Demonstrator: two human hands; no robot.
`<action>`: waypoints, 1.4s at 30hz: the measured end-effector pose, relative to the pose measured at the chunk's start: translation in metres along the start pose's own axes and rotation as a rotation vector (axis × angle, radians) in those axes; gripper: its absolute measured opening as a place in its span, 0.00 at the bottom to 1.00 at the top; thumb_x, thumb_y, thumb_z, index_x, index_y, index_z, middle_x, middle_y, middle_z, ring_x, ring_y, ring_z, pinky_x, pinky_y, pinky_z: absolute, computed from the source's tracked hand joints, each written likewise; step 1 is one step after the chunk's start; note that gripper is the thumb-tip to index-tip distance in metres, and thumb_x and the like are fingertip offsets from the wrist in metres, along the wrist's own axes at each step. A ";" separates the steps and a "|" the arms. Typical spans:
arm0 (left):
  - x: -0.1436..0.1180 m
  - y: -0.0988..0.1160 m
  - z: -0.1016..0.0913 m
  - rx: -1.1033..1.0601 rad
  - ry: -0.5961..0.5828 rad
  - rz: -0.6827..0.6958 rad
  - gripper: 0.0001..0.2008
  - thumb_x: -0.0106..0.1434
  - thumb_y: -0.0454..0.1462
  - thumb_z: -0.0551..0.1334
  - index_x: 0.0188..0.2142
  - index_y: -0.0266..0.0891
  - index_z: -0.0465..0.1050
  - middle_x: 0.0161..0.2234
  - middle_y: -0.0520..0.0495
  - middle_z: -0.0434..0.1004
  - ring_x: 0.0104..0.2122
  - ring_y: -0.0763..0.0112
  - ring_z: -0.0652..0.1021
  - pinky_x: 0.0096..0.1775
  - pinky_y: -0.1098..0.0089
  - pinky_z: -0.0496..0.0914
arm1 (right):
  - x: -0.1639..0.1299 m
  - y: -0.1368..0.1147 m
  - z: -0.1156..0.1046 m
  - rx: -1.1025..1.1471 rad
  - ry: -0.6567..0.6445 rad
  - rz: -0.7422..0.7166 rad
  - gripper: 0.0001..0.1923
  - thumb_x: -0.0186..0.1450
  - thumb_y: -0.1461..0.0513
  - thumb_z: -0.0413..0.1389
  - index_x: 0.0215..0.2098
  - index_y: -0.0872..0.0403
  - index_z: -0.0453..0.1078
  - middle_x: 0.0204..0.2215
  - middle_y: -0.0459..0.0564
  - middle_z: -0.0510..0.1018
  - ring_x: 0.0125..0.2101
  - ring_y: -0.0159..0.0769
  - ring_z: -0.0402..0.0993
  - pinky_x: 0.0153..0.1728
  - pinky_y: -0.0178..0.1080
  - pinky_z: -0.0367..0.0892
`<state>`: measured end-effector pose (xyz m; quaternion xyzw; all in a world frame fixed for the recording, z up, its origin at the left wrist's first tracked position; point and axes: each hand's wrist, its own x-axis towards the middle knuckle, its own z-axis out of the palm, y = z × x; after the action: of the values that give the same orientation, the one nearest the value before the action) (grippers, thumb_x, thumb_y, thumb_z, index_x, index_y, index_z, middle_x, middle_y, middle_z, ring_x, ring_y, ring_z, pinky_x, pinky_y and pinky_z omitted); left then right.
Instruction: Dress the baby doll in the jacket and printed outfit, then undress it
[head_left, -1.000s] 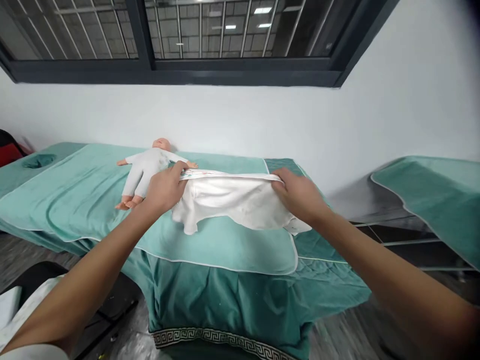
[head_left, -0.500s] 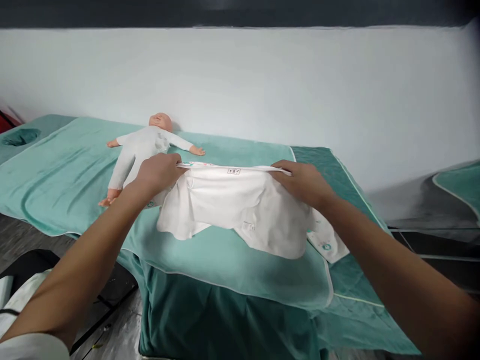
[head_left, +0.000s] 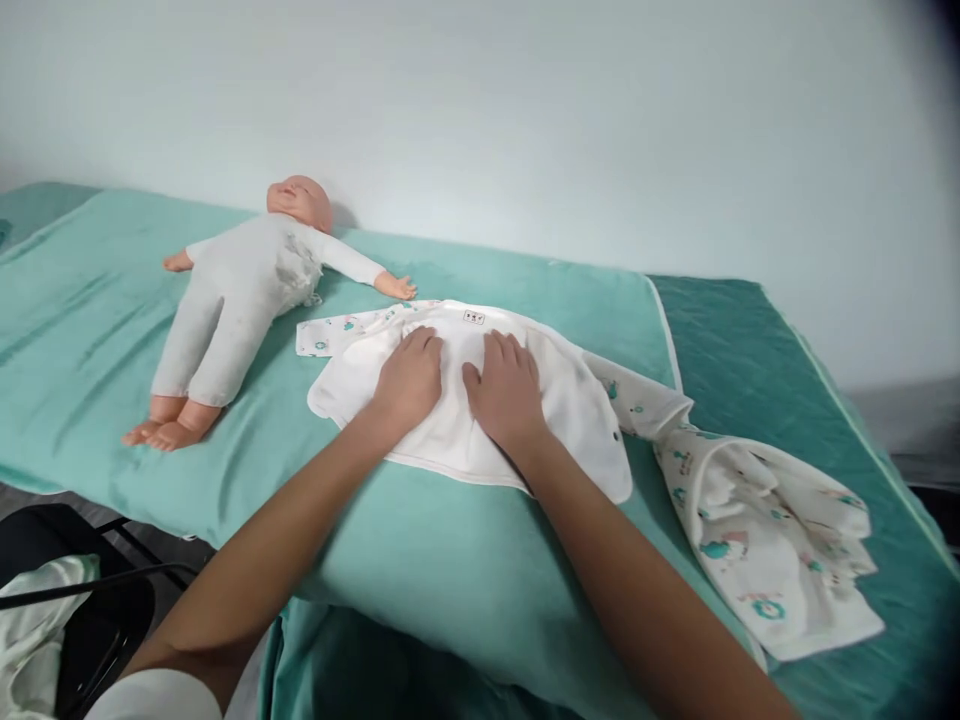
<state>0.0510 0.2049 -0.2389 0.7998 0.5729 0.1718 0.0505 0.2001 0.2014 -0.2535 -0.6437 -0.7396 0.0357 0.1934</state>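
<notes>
Head view: white baby garment point(head_left: 465, 400) spread flat on the light teal towel point(head_left: 450, 560), plain inner side up, small label at the neckline just beyond the fingertips. Near hem curved, trimmed with a pale edge, a dark snap at the corner to the right of the right hand's fingers. Printed sleeve with teal animal figures point(head_left: 337, 335) poking out to the left of the left hand's fingers. Left hand point(head_left: 409, 380) and right hand point(head_left: 506, 390) pressed palm-down side by side on the middle of the cloth, fingers extended and close together, gripping nothing. Further right of the fingers, a crumpled printed piece point(head_left: 765, 530) of the same pattern. Baby doll point(head_left: 240, 290) in a grey suit lying face-up, beyond and left of the left fingers, its outstretched hand near the garment's far edge.
</notes>
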 end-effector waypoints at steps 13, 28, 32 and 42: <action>0.038 -0.005 0.017 0.075 0.012 -0.251 0.29 0.72 0.41 0.45 0.66 0.25 0.55 0.67 0.33 0.60 0.66 0.53 0.62 0.66 0.55 0.55 | 0.021 -0.007 0.004 -0.041 -0.147 0.136 0.29 0.70 0.62 0.39 0.65 0.70 0.55 0.68 0.73 0.53 0.69 0.56 0.46 0.65 0.54 0.48; 0.048 -0.017 0.021 0.091 0.104 -0.274 0.31 0.71 0.41 0.45 0.69 0.28 0.47 0.70 0.35 0.51 0.70 0.52 0.53 0.69 0.57 0.50 | 0.044 0.026 0.006 -0.082 -0.105 0.029 0.34 0.72 0.50 0.39 0.69 0.64 0.51 0.69 0.68 0.52 0.67 0.57 0.50 0.63 0.54 0.53; 0.051 -0.016 0.019 0.075 0.073 -0.307 0.30 0.72 0.43 0.45 0.68 0.29 0.50 0.70 0.34 0.50 0.70 0.53 0.52 0.68 0.57 0.50 | 0.047 0.033 0.011 -0.075 -0.109 0.003 0.34 0.73 0.50 0.37 0.69 0.63 0.50 0.69 0.68 0.53 0.67 0.57 0.50 0.64 0.54 0.52; 0.048 -0.017 0.011 0.068 0.124 -0.294 0.31 0.72 0.44 0.43 0.70 0.33 0.46 0.71 0.38 0.49 0.71 0.55 0.49 0.69 0.55 0.47 | 0.050 0.040 0.009 -0.023 -0.033 -0.050 0.34 0.73 0.51 0.35 0.71 0.61 0.48 0.70 0.65 0.51 0.68 0.53 0.48 0.64 0.54 0.52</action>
<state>0.0534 0.2569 -0.2435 0.6965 0.6912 0.1923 0.0127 0.2300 0.2584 -0.2616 -0.6266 -0.7589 0.0328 0.1746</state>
